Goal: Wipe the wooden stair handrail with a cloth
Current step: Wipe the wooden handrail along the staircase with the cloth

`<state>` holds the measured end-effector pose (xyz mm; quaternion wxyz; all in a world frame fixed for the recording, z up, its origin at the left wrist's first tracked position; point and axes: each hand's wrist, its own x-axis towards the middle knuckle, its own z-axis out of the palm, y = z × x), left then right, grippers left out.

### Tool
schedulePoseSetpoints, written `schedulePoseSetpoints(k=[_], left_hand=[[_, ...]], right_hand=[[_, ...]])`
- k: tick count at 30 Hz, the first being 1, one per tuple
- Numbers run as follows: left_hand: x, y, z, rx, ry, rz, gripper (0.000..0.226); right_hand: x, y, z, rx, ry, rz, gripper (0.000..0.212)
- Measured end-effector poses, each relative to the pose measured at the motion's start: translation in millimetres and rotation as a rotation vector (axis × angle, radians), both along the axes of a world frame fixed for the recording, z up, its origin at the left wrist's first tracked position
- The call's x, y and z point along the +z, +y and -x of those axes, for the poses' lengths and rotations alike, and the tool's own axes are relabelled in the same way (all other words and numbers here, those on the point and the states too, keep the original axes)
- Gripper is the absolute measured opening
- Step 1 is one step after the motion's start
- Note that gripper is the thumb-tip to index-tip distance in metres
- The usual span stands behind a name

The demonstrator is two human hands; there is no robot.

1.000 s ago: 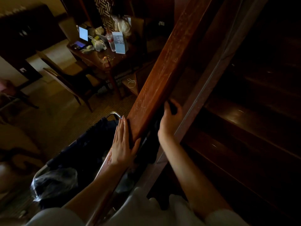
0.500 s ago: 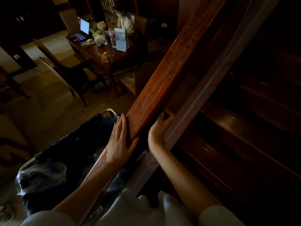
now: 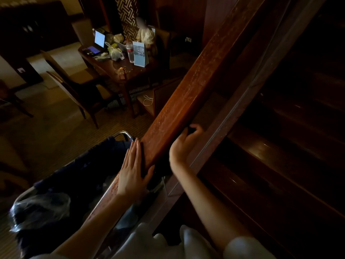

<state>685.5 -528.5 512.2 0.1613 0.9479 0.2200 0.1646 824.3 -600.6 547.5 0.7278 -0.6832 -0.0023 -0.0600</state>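
Observation:
The wooden handrail point(image 3: 188, 90) runs diagonally from the lower middle up to the top right, its reddish top dusty and speckled. My left hand point(image 3: 130, 171) lies flat along the rail's left side, fingers straight and thumb resting on top. My right hand point(image 3: 183, 144) curls against the rail's right side. A dark cloth point(image 3: 190, 128) shows between its fingers and thumb. Most of the cloth is lost in shadow under the rail.
A metal-framed cart point(image 3: 123, 134) holding dark bags and a clear plastic bag point(image 3: 41, 210) stands below left of the rail. Beyond it are chairs and a cluttered table point(image 3: 112, 70) with a seated person. Dark wooden stair treads point(image 3: 270, 156) descend on the right.
My right hand slid a little down the rail's right side, then back up. My left hand stayed flat in the same place. The view shifted slightly.

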Motion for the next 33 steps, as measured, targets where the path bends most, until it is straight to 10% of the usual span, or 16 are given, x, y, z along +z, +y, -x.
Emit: schedulePoseSetpoints(k=[12,33], left_hand=[[0.4,-1.5,1.3,0.014,0.039,0.001,0.088],[-1.7,-1.2,2.5,0.035,0.024,0.044,0.088]], right_hand=[[16.9,-24.7,1.2,0.116,-0.038,-0.216,0.048],[-0.5,-33.8,-0.7,0.135,0.11,-0.189,0.027]])
